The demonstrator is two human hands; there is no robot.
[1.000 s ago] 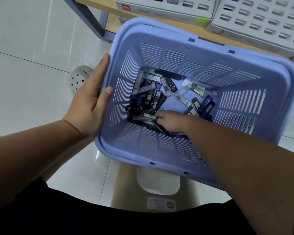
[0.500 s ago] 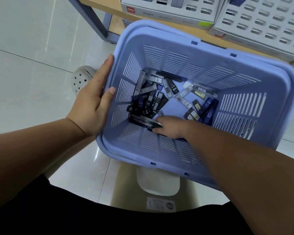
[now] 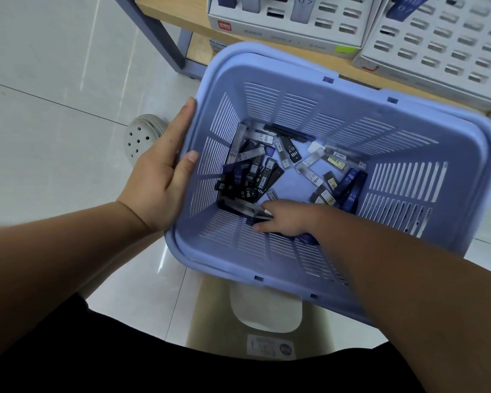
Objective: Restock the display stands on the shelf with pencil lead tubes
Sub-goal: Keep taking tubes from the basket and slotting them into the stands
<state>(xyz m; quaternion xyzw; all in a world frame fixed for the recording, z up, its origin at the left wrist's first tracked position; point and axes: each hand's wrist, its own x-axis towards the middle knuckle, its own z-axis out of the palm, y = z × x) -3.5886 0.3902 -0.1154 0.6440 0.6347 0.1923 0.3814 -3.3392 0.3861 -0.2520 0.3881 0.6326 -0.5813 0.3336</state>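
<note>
The right hand (image 3: 284, 219) has been drawn toward the near wall of the basket (image 3: 338, 80), fingers (image 3: 270, 208) clamped on several lead tubes (image 3: 248, 208); its left rim is gripped by the left hand (image 3: 162, 177).

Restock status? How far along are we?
Early. Done: a few slotted tubes stand in the left display stand, at least one in the right display stand; most slots are empty. In hand: left hand grips the basket, right hand gathers loose tubes inside. Left: that whole pile.
</note>
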